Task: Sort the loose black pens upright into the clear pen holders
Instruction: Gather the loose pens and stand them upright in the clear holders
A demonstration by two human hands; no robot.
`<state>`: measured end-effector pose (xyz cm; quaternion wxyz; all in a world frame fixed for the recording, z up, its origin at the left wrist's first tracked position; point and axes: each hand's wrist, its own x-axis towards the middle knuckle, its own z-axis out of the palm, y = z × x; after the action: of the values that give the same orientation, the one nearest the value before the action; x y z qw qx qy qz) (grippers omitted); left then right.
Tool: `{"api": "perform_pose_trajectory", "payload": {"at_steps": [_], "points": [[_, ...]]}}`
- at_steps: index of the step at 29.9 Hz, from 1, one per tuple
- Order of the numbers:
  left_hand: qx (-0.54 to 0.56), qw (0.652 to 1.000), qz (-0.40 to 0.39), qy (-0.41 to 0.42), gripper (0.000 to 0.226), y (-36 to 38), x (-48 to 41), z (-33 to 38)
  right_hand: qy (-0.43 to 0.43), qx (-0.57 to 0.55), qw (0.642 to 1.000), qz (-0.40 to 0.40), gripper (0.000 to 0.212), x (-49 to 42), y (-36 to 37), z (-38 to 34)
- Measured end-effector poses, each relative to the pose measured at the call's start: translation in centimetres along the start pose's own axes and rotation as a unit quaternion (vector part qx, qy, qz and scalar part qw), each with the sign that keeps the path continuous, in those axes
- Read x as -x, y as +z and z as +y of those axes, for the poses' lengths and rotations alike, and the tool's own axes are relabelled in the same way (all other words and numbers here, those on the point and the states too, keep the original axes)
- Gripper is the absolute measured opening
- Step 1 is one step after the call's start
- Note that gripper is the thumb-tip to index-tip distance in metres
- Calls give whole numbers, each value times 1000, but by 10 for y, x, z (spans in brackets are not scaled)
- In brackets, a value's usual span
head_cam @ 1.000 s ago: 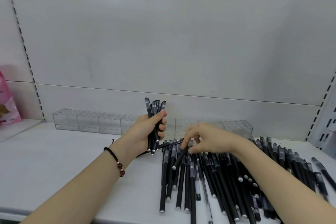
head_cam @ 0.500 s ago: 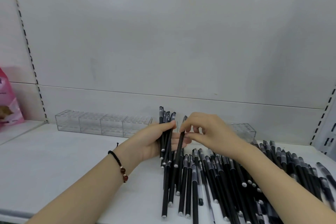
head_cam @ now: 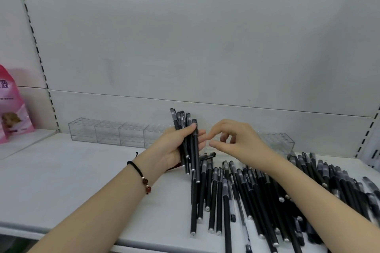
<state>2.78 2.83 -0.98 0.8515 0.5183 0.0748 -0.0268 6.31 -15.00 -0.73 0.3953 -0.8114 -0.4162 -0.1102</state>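
Note:
My left hand (head_cam: 174,146) grips a bundle of several black pens (head_cam: 185,129) upright above the shelf, caps up. My right hand (head_cam: 236,141) hovers just right of the bundle, fingers loosely curled and holding nothing. Many loose black pens (head_cam: 246,195) lie in a heap on the white shelf below and to the right of both hands. A row of clear pen holders (head_cam: 107,132) stands along the back wall, left of my hands; another clear holder (head_cam: 279,141) shows behind my right hand. The holders look empty.
A pink packet (head_cam: 12,109) stands on the neighbouring shelf at far left. The white shelf (head_cam: 61,170) runs to a front edge near the bottom of view. Slotted uprights flank the back panel on both sides.
My right hand fetched a pen from the heap, passed it into the bundle in my left hand and has let go. The bundle has grown by that pen.

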Motion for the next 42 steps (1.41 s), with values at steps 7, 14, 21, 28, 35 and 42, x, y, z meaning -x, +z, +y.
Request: {"api": "perform_pose_trajectory", "payload": {"at_steps": [7,14,21,28,35,42], "points": [[8,1000,-7,14,28,-18,-9,10,97,94,988,-73,12,-6,4,16],[86,995,-35,-22,16,-20,-15,8,112,203,963,-137,17,-7,6,21],[45,998,-33,-9,15,-19,-11,10,153,-35,986,-55,11,-9,2,17],[-36,991,-112,-61,13,-19,-4,10,166,-275,946,45,15,-13,-7,10],[-74,980,-155,-98,18,-11,-1,0,194,-261,944,45,14,-16,4,6],[8,993,-103,-51,23,-22,-9,7,318,-62,941,-95,17,-12,-6,-2]]}}
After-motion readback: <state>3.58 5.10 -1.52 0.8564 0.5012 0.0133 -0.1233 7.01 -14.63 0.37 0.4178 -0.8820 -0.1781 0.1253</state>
